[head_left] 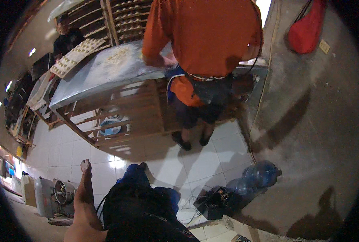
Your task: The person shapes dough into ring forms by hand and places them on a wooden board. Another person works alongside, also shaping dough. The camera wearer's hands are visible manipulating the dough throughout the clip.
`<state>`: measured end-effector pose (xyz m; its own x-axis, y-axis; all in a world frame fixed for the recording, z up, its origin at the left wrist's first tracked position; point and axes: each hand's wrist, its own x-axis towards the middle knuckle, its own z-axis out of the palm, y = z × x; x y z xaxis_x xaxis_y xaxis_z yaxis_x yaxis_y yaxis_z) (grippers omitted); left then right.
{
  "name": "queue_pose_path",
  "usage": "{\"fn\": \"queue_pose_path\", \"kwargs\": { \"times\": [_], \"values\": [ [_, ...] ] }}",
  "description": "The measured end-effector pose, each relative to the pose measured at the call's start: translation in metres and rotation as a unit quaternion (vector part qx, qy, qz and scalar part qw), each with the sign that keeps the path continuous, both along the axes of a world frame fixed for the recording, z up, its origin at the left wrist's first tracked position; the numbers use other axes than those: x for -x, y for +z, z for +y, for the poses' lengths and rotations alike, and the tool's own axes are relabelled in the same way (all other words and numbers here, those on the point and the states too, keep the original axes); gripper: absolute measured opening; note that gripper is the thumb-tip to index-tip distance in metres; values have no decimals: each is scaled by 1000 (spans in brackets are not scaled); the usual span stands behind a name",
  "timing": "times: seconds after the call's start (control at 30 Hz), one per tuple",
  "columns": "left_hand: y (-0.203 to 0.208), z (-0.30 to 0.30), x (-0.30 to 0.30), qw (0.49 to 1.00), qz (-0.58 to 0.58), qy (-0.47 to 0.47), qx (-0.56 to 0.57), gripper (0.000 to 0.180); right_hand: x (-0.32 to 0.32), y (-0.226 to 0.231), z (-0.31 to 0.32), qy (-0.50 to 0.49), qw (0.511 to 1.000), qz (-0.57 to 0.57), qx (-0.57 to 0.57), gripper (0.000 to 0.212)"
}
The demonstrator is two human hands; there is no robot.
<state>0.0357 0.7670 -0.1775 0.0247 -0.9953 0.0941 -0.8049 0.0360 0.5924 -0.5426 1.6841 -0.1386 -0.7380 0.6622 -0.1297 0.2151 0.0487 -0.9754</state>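
My bare left forearm reaches in from the lower edge, with my left hand (86, 167) low over the white tiled floor (58, 155). The hand is seen small and nearly end-on, so its fingers cannot be made out, and nothing shows in it. It is apart from every object around it, beside my blue-clad leg (134, 175). My right hand does not appear. Ahead, a metal-topped table (76, 90) on a wooden frame carries a pale, floury heap (117, 56). A long tray (80, 54) with rows of small pale pieces rests at its left end.
A person in an orange shirt (211, 36) stands at the table; another person (66, 40) is at far left. Behind are racks (131, 18) of trays. Large blue water bottles (260, 175) and a black box (217, 201) with wires lie at right. A round fan (64, 191) stands left.
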Motion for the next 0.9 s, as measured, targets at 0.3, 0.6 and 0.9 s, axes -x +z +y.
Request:
{"fn": "queue_pose_path", "kwargs": {
  "times": [0.3, 0.6, 0.9],
  "values": [
    [-3, -1, 22, 991, 100, 16, -83, 32, -21, -9, 11, -20, 1000, 3, -19, 63],
    [23, 42, 66, 959, 139, -21, -245, 22, -157, -38, -41, -149, 984, -16, -100, 61],
    [174, 94, 232, 843, 240, -350, -332, 44, -248, 134, -401, 256, 949, 92, -160, 65]
  ]
}}
